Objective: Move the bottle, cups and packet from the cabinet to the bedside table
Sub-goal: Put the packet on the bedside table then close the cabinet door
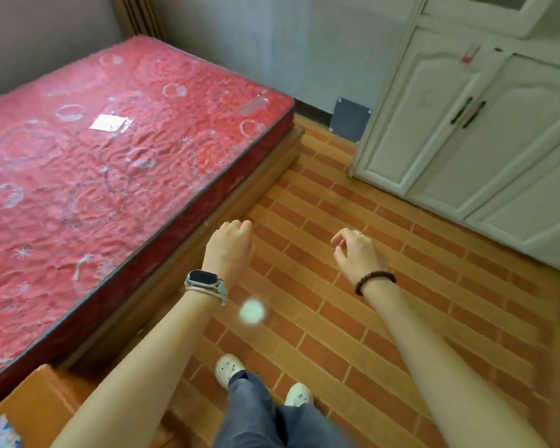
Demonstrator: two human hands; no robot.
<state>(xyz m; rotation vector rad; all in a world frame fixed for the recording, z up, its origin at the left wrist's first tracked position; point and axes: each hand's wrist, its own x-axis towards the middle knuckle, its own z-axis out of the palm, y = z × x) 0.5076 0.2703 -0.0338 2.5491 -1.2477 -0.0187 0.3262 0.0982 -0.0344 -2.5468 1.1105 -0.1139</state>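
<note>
Both my hands hang empty over the brick-patterned floor. My left hand (228, 245), with a watch on the wrist, has its fingers curled in a loose fist. My right hand (358, 250), with a bead bracelet, has its fingers loosely bent and apart. The white cabinet (466, 124) stands at the right with its doors closed. A corner of the wooden bedside table (39, 405) shows at the bottom left, with a colourful packet (0, 433) lying at its edge. No bottle or cups are in view.
A bed with a red plastic-wrapped mattress (110, 176) on a wooden frame fills the left. The floor (385, 318) runs between bed and cabinet. My feet in white shoes (228, 367) stand near the bottom middle.
</note>
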